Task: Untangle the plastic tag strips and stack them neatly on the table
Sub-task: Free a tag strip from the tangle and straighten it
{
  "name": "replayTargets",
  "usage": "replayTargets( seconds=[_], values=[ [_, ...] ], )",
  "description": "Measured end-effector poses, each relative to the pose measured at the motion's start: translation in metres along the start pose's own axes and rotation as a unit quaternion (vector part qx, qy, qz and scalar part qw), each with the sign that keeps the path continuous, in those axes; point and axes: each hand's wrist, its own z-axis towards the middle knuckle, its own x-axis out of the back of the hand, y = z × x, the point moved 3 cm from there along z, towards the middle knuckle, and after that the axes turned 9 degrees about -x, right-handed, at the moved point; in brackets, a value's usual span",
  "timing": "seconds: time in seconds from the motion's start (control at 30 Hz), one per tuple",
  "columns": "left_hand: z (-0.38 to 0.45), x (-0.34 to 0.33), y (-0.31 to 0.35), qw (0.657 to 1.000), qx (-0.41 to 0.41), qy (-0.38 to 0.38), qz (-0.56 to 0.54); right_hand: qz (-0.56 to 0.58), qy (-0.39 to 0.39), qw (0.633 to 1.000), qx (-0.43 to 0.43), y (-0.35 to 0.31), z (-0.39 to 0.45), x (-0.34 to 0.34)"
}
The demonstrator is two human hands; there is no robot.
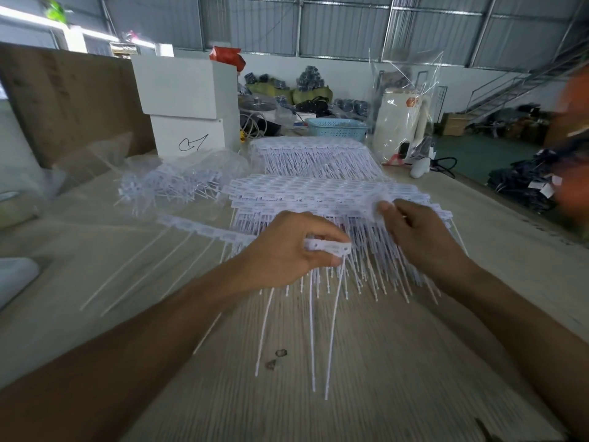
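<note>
Left hand (288, 250): pinches a white tag strip (330, 247), tails dangling over the worktop (366, 362).
Right hand (420, 232): fingers curled, gripping the neat stack (318, 193).

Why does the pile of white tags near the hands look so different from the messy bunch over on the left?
The near stack lies in flat, even rows with its tails all pointing toward the person; the tangled bunch is a jumble with tails sticking out every way. The right hand touches the near stack, while no hand touches the tangled bunch. The tangled bunch sits by crumpled clear plastic; the near stack lies bare on the table. Both are the same white plastic tag strips.
</note>
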Motion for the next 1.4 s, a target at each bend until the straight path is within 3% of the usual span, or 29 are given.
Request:
replayTargets(
  seconds=[0.13, 0.23, 0.37, 0.5, 0.73, 0.87, 1.23, 1.4],
  values=[
    [0.0, -0.002, -0.005, 0.999, 0.02, 0.041, -0.013, 0.193, -0.057, 0.974, -0.105, 0.009, 0.0, 0.003],
    [0.0, 0.0, -0.009, 0.997, 0.034, 0.07, -0.013, 0.262, -0.117, 0.952, -0.11, 0.0, -0.007, -0.014],
    [0.0, -0.002, -0.01, 0.997, 0.028, 0.072, -0.01, 0.26, -0.152, 0.95, -0.08, -0.01, -0.015, -0.02],
    [0.0, -0.003, -0.01, 0.996, 0.021, 0.082, -0.011, 0.252, -0.135, 0.955, -0.078, -0.013, -0.02, -0.022],
    [0.0, 0.0, -0.006, 0.991, 0.006, 0.131, -0.003, 0.285, -0.178, 0.926, -0.172, -0.013, -0.025, -0.028],
    [0.002, -0.002, -0.005, 0.991, -0.016, 0.131, 0.007, 0.246, -0.226, 0.928, -0.166, -0.016, -0.027, -0.029],
    [0.0, 0.005, -0.007, 0.999, -0.018, 0.044, 0.001, 0.274, -0.165, 0.934, -0.161, -0.02, -0.028, -0.025],
    [-0.001, 0.007, -0.011, 0.999, 0.024, 0.03, 0.002, 0.292, -0.137, 0.931, -0.169, -0.019, -0.026, -0.022]
  ],
)
